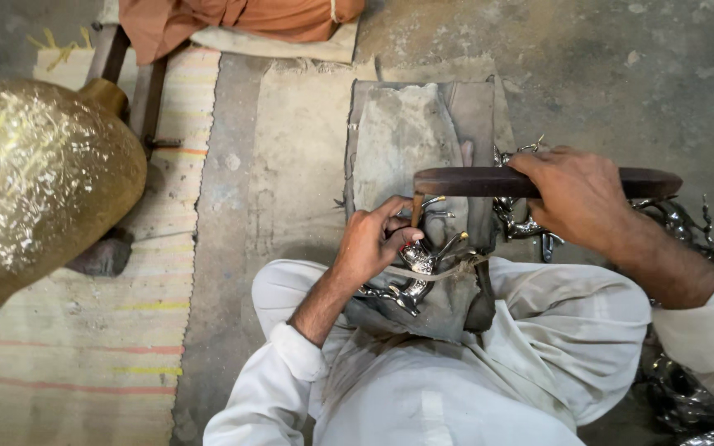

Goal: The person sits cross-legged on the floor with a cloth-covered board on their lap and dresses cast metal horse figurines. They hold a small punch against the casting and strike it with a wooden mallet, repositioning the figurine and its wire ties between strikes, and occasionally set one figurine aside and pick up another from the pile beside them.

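Filling the left of the frame, a big brass vase [39,182] lies on its side over a striped mat [84,347], well apart from the work. At centre, the left hand [369,239] is closed around a thin punch [416,209] and pins a shiny metal deer [419,260] down on a padded block [406,140] across the lap; a cord [448,269] crosses the deer. Above it, the right hand [576,194] is wrapped tight around a dark wooden mallet [489,182] held level, its left end just over the punch's top. More deer figures [687,223] lie heaped at right, partly hidden by the arm.

The main risk, as I judge it, is a blow landing off the punch's small head: the fingers sit right beside it and would take the hit. A tilted punch could skid on the polished metal and scar it, or jab the thumb. The deer's thin antlers and legs look easy to bend if the piece rocks under the cord.
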`<act>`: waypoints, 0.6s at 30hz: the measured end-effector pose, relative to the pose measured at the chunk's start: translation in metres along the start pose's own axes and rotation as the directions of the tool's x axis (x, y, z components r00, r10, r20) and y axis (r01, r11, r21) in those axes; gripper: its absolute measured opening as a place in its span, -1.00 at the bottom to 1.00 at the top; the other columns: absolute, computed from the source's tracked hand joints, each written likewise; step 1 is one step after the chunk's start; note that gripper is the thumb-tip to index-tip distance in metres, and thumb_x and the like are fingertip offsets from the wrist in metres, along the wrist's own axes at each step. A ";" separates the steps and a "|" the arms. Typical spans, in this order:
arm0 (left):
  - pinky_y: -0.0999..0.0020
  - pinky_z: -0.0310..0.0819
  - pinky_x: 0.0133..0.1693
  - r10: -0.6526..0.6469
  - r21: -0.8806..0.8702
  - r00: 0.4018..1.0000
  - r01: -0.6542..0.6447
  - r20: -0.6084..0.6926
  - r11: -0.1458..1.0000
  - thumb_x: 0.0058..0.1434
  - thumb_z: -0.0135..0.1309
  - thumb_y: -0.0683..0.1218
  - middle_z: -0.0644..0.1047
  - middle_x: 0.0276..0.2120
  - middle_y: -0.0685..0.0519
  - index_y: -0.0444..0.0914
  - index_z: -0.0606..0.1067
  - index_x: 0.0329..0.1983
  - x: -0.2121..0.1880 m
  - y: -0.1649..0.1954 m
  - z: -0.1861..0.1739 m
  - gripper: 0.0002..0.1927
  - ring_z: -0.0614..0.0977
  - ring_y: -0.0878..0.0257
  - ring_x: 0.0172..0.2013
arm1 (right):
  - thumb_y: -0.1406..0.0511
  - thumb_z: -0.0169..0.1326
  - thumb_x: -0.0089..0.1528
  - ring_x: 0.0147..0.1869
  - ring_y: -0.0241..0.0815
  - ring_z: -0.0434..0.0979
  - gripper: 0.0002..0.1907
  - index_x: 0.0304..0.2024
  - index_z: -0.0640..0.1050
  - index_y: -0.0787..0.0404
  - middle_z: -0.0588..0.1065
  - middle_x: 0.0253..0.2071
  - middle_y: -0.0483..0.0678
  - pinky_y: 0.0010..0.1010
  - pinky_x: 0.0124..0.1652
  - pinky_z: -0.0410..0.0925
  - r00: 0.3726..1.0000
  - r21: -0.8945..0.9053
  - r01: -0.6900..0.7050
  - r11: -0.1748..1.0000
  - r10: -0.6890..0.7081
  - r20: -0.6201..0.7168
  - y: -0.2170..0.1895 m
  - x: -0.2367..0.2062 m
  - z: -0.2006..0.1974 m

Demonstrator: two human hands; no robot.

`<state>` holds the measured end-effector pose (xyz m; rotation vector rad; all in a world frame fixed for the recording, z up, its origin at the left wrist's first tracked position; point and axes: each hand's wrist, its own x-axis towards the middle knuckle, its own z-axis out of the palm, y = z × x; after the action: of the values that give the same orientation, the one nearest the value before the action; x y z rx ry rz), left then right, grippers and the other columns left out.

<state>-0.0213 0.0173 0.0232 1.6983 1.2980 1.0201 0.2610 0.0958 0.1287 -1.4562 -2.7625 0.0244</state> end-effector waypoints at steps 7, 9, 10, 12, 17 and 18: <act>0.24 0.56 -0.31 0.069 -0.032 0.998 -0.069 -0.006 0.997 0.20 0.30 -0.07 0.68 -0.33 -0.11 -0.23 0.48 0.12 -0.001 -0.003 0.000 -0.56 0.75 0.02 -0.30 | 0.38 0.25 -0.07 -0.02 0.14 0.57 -0.47 -0.01 0.55 0.14 0.60 -0.17 0.05 -0.01 -0.08 0.41 0.998 0.063 0.011 0.998 -0.007 -0.058 0.001 -0.003 -0.001; 0.22 0.53 -0.34 0.055 0.000 0.998 -0.055 -0.006 0.998 0.19 0.31 -0.08 0.68 -0.34 -0.13 -0.24 0.49 0.11 -0.001 -0.002 0.000 -0.56 0.74 -0.02 -0.32 | 0.38 0.24 -0.04 0.00 0.13 0.56 -0.51 -0.01 0.55 0.15 0.59 -0.18 0.05 -0.03 -0.06 0.41 0.995 0.145 0.006 0.989 0.009 -0.102 -0.002 -0.004 -0.001; 0.23 0.55 -0.32 0.078 -0.016 0.997 -0.078 -0.006 0.997 0.20 0.30 -0.08 0.67 -0.33 -0.13 -0.24 0.49 0.12 0.000 -0.002 0.000 -0.56 0.74 0.00 -0.29 | 0.32 0.25 0.06 -0.05 0.11 0.58 -0.56 0.01 0.54 0.16 0.58 -0.20 0.07 -0.05 -0.07 0.42 0.987 0.217 -0.143 0.966 0.155 -0.039 -0.003 -0.004 -0.001; 0.26 0.58 -0.29 0.116 -0.044 0.993 -0.117 -0.010 0.992 0.22 0.30 -0.07 0.67 -0.32 -0.12 -0.24 0.47 0.13 0.001 0.001 -0.001 -0.56 0.76 0.03 -0.24 | 0.20 0.27 0.25 -0.14 0.09 0.62 -0.63 0.05 0.52 0.16 0.55 -0.26 0.10 -0.09 -0.11 0.44 0.903 0.326 -0.429 0.842 0.414 0.120 -0.005 -0.004 0.000; 0.22 0.47 -0.38 -0.001 0.029 0.997 -0.001 0.072 1.000 0.18 0.31 -0.05 0.67 -0.41 -0.13 -0.23 0.49 0.11 0.003 0.008 -0.006 -0.55 0.70 -0.01 -0.46 | 0.36 0.26 0.05 -0.11 0.13 0.55 -0.58 -0.01 0.55 0.17 0.55 -0.28 0.06 -0.03 -0.14 0.39 0.988 0.140 -0.105 0.985 0.119 -0.099 -0.005 -0.008 0.000; 0.22 0.46 -0.39 -0.007 0.033 0.998 0.005 0.070 0.999 0.18 0.32 -0.05 0.66 -0.43 -0.13 -0.22 0.49 0.12 0.002 0.009 -0.006 -0.54 0.68 -0.03 -0.49 | 0.34 0.27 0.11 -0.13 0.14 0.54 -0.60 0.01 0.55 0.18 0.54 -0.31 0.08 -0.03 -0.14 0.38 0.985 0.157 -0.141 0.978 0.155 -0.081 -0.004 -0.009 -0.001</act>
<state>-0.0232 0.0184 0.0345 1.7386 1.2799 0.9321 0.2631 0.0863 0.1297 -1.5765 -2.5140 0.1600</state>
